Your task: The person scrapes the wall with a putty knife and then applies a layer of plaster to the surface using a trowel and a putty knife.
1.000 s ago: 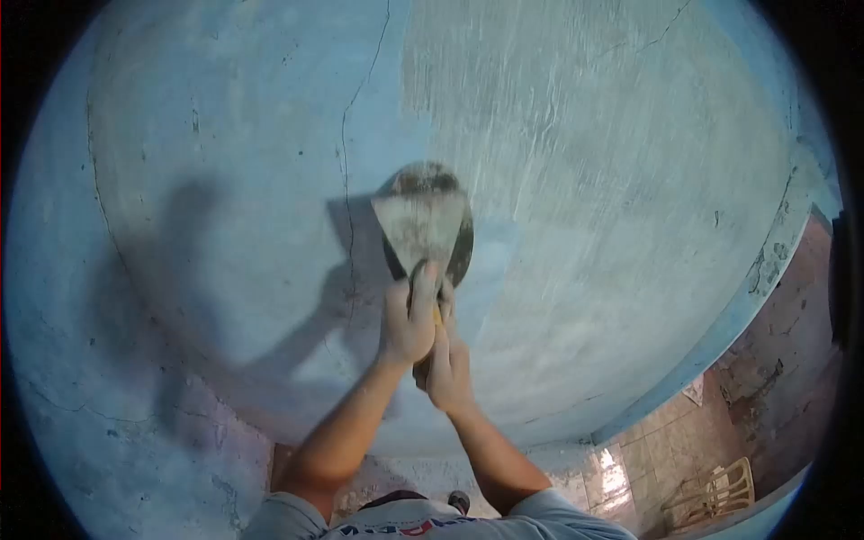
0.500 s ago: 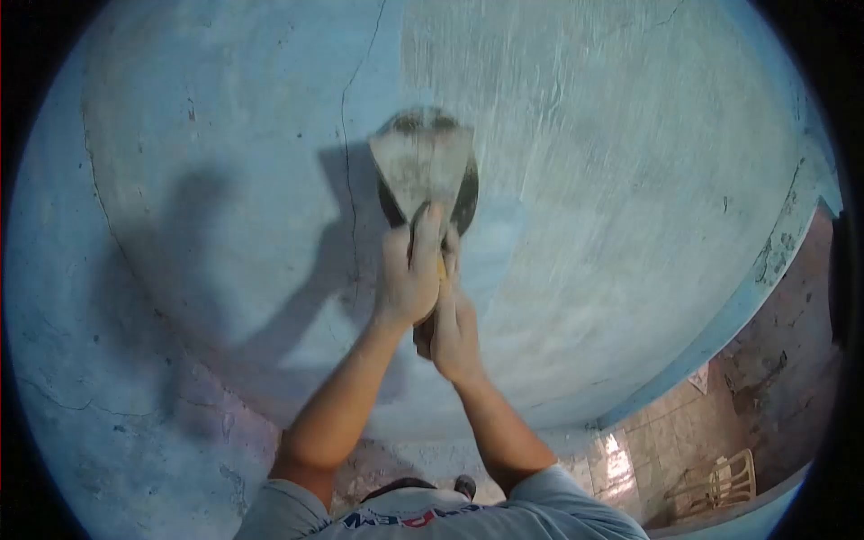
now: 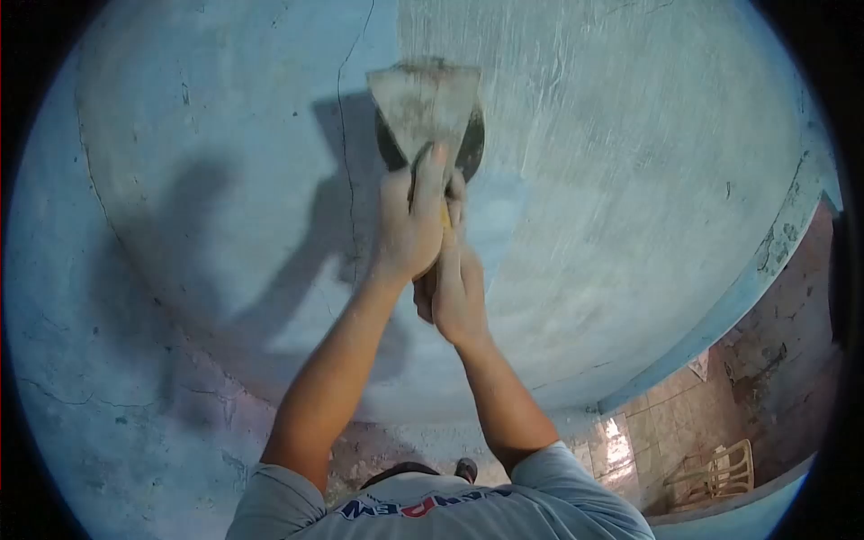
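A wide putty knife (image 3: 423, 103), its blade smeared with pale material, points up against the wall (image 3: 612, 180). My left hand (image 3: 409, 225) is closed on it, one finger stretched along the neck of the blade. Behind the blade shows a dark rounded tool (image 3: 472, 148), mostly hidden; its kind cannot be made out. Just below and to the right, my right hand (image 3: 461, 297) is closed close against my left. A bit of yellow handle (image 3: 445, 214) shows between the hands, and what my right fingers wrap round is largely covered.
Pale streaked coating covers the wall's right part, bluish paint its left. A thin crack (image 3: 344, 117) runs down left of the blade. At lower right are a tiled floor (image 3: 661, 427), a plastic chair (image 3: 720, 477) and a blue ledge (image 3: 711, 364).
Both hands have moved up the wall together, carrying the putty knife and the dark tool higher. My arms are stretched further out.
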A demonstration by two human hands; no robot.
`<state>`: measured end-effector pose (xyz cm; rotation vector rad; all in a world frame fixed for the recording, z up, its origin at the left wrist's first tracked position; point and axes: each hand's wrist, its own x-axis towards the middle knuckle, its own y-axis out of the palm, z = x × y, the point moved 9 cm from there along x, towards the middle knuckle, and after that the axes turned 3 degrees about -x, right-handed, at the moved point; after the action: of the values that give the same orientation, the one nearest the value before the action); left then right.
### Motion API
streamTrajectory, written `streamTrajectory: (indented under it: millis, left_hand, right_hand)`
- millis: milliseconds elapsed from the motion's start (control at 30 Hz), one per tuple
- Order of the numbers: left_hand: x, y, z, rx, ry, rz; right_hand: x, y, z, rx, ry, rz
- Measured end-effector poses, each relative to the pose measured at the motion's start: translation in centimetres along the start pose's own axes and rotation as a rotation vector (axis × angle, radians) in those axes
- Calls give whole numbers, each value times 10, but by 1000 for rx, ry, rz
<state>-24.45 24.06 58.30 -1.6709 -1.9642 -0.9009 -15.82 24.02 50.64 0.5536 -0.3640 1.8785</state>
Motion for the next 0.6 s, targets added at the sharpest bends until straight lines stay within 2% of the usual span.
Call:
streamTrajectory:
  millis: [100, 167, 233, 333, 367, 400, 433, 500, 567, 600]
  left_hand:
    - [8, -4, 0, 62, 15, -5]
    - [-27, -14, 23, 29, -27, -64]
    - [-69, -20, 51, 5, -66, -20]
    - [-68, -16, 51, 55, -51, -27]
    - [-48, -13, 41, -36, -63, -27]
    - [-26, -10, 8, 56, 49, -106]
    - [-4, -6, 9, -36, 0, -43]
    - [17, -3, -7, 11, -6, -12]
    - [7, -6, 0, -49, -39, 10]
    - [-9, -9, 10, -15, -57, -1]
  right_hand:
    - [7, 4, -2, 35, 3, -4]
    - [-22, 3, -30, -38, -17, -4]
    - [-59, 4, -37, -59, 12, -66]
    - [-51, 0, -38, -40, -3, -100]
    - [-43, -1, -35, -36, -7, -102]
    - [-23, 0, -18, -22, -2, -60]
    - [-4, 1, -1, -9, 3, -19]
    - [7, 4, 11, -3, -31, -19]
    - [6, 7, 13, -29, -59, -8]
    - [-11, 5, -9, -20, 66, 41]
